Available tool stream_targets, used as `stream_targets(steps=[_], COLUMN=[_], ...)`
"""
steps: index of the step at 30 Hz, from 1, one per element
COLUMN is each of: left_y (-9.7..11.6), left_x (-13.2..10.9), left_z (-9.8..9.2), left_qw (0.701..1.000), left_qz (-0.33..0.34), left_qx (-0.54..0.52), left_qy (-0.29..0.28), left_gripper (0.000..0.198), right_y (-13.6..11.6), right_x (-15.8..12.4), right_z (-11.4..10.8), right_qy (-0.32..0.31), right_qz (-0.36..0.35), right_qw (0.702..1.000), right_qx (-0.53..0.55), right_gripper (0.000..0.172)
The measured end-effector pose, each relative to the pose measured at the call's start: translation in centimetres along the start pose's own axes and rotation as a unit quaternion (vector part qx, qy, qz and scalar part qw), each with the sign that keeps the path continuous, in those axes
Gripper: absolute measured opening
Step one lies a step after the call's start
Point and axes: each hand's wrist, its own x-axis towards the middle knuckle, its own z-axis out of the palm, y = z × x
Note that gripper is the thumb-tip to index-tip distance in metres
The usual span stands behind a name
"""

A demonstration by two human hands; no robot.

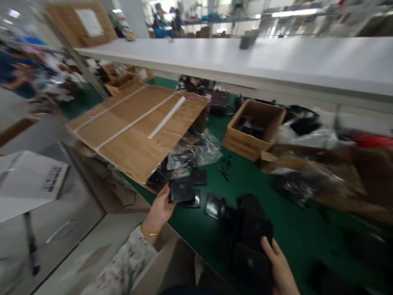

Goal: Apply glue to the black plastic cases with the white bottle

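My left hand [161,207] grips the edge of a black, square, flat-topped part [182,190] with rounded corners, just above the near edge of the green table. Below it lie a glossy black square piece [196,198] and another dark flat piece [199,177]. A shiny square piece with a dark rim [215,206] rests between my hands. At the lower right, my right hand [278,262] has its fingers against the side of a blurred black block-like part [257,228], one of several black parts grouped there. Its thumb is hard to make out.
A large cardboard box [132,123] lies on the left, with clear plastic bags [196,153] at its opening. An open carton [254,129] holds dark parts. More bagged parts [296,188] sit at right. A white shelf [215,55] spans above. A screwdriver-like tool [224,173] lies mid-table.
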Motion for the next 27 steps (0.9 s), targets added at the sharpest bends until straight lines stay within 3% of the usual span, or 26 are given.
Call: stream_targets(steps=[3, 6, 8, 11, 14, 18, 21, 23, 27], left_y=[-5.5, -10.0, -12.5, -14.8, -15.5, -14.9, -14.0, -13.3, -12.1], left_x=[-1.4, -3.9, -4.8, -4.0, -1.8, -0.5, -1.1, -1.5, -0.9], left_z=[-2.5, -3.4, -2.3, 1.1, 4.0, 4.6, 4.2, 4.7, 8.5], left_qw=[0.989, 0.977, 0.974, 0.977, 0.978, 0.953, 0.914, 0.886, 0.831], left_qz=[-0.147, -0.212, -0.217, -0.179, -0.095, 0.046, 0.149, 0.208, 0.280], left_qx=[-0.006, 0.019, 0.045, 0.094, 0.168, 0.297, 0.376, 0.412, 0.467], left_qy=[-0.002, -0.020, -0.039, -0.066, -0.073, -0.042, -0.015, -0.027, -0.112], left_gripper=[0.021, 0.023, 0.027, 0.031, 0.033, 0.029, 0.034, 0.037, 0.048], right_y=[4.2, 7.6, 8.7, 8.5, 7.4, 6.6, 6.8, 6.8, 5.4], right_x=[-3.9, -4.5, -3.8, -1.6, 1.2, 3.4, 3.6, 3.4, 2.8], right_z=[-5.0, -6.4, -6.2, -5.2, -4.3, -4.4, -6.3, -8.2, -11.4], right_qy=[0.069, 0.064, 0.045, 0.031, 0.056, 0.098, 0.142, 0.171, 0.236], right_qz=[0.037, 0.109, 0.130, 0.057, -0.014, -0.095, -0.151, -0.181, -0.272], right_qw=[0.997, 0.990, 0.987, 0.997, 0.998, 0.989, 0.970, 0.952, 0.888], right_qx=[0.022, 0.067, 0.088, 0.050, 0.011, -0.058, -0.129, -0.179, -0.287], right_gripper=[0.063, 0.058, 0.059, 0.064, 0.072, 0.071, 0.063, 0.060, 0.062])
